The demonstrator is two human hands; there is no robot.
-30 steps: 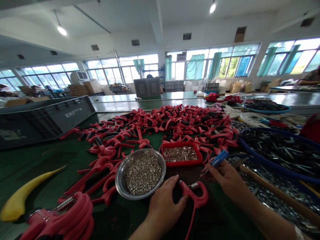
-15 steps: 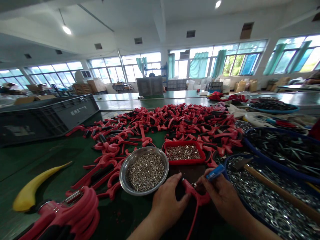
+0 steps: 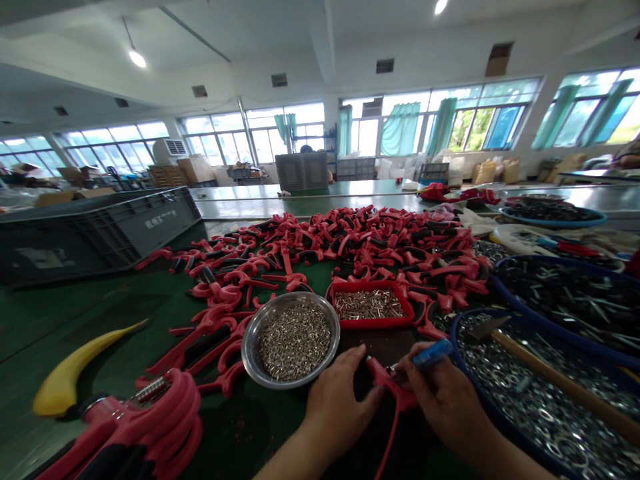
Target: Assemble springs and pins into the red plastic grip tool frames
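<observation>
My right hand (image 3: 443, 393) is closed around a blue-handled tool (image 3: 433, 353), its thin metal end pointing left at a red plastic handle (image 3: 395, 387). My fingers hide part of the tool, so its kind is unclear. On the other side, my left hand (image 3: 337, 393) curves with thumb and forefinger against the red handle's left edge, seeming to steady it. A round metal bowl (image 3: 249, 357) of small metal pins stands beside my left hand. Just beyond both hands is a red tray (image 3: 370, 323) with longer metal pins.
Red handles with black grips (image 3: 345, 240) lie heaped behind the bowl. At right are blue basins (image 3: 455, 333) of metal rings and dark parts, with a hammer (image 3: 550, 363) across one. A banana (image 3: 65, 380), stacked red handles (image 3: 160, 420) and a grey crate (image 3: 125, 227) occupy the left.
The view has shifted slightly. Both hands stay at the red handle, and the blue-handled tool has tilted a little flatter.
</observation>
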